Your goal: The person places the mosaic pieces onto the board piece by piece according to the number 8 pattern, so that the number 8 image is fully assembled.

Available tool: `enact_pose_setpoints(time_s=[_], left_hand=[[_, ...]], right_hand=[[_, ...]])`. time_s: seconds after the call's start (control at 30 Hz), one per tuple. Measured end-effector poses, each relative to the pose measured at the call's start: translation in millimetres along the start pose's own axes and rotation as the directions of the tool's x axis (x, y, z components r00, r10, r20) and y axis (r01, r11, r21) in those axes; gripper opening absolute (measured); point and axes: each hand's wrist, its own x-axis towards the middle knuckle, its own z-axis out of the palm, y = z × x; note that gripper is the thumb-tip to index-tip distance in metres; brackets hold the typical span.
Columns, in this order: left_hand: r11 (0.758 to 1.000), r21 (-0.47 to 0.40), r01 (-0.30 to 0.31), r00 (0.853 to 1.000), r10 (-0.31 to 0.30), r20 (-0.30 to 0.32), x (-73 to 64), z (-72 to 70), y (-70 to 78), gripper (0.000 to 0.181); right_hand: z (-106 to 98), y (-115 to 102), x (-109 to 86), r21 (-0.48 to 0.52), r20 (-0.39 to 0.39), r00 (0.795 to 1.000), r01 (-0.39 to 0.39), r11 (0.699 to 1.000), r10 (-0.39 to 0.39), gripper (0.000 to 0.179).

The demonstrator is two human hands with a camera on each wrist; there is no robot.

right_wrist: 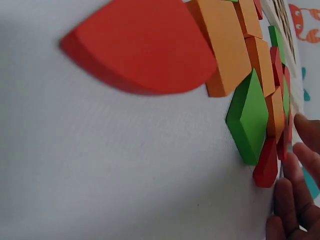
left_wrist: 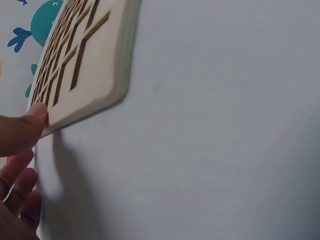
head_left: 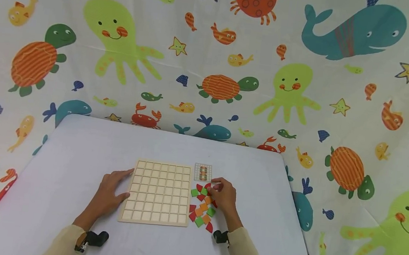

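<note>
A pale wooden grid board [head_left: 160,194] with square recesses lies on the table. My left hand [head_left: 108,192] is at its left side, thumb and forefinger spread along the edge. In the left wrist view the thumb [left_wrist: 35,120] touches the board's rim [left_wrist: 97,95]. Right of the board lie loose flat blocks: red quarter-circles [head_left: 209,227], green squares [head_left: 199,221] and orange squares [head_left: 204,207]. My right hand [head_left: 225,196] reaches over the far end of this pile, thumb and forefinger apart near red and green blocks; its fingertips partly hide some blocks.
A small pattern card [head_left: 203,172] with a printed grid and a coloured figure lies beyond the blocks, right at the right forefinger. White cloth covers the table [head_left: 259,179]. Behind it hangs a curtain [head_left: 196,60] printed with sea animals.
</note>
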Motion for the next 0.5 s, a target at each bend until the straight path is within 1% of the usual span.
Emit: enact_pose_setpoints(time_s=[0.1,0.3,0.4,0.5], left_hand=[[1.000,-0.019,0.020,1.000,-0.020,0.016,1.0,-1.5,-2.8,0.086],[0.999,-0.036,0.036,0.998,-0.034,0.055,5.1,-2.8,-6.1,0.078],[0.998,-0.034,0.051,0.996,-0.049,0.078,6.5,-3.2,-6.2,0.074],[0.997,-0.035,0.067,0.994,-0.064,0.088,6.7,-3.6,-5.4,0.072]], right_hand=[[4.4,-1.4,2.7,-0.004,-0.015,1.000,-0.003,1.000,0.003,0.022],[7.2,-6.0,6.3,-0.028,-0.009,1.000,-0.005,1.000,0.005,0.010],[6.9,-6.1,7.8,-0.044,0.005,1.000,-0.002,0.999,0.003,0.010],[6.8,-5.2,9.5,-0.056,0.021,1.000,0.017,0.998,-0.016,0.011]])
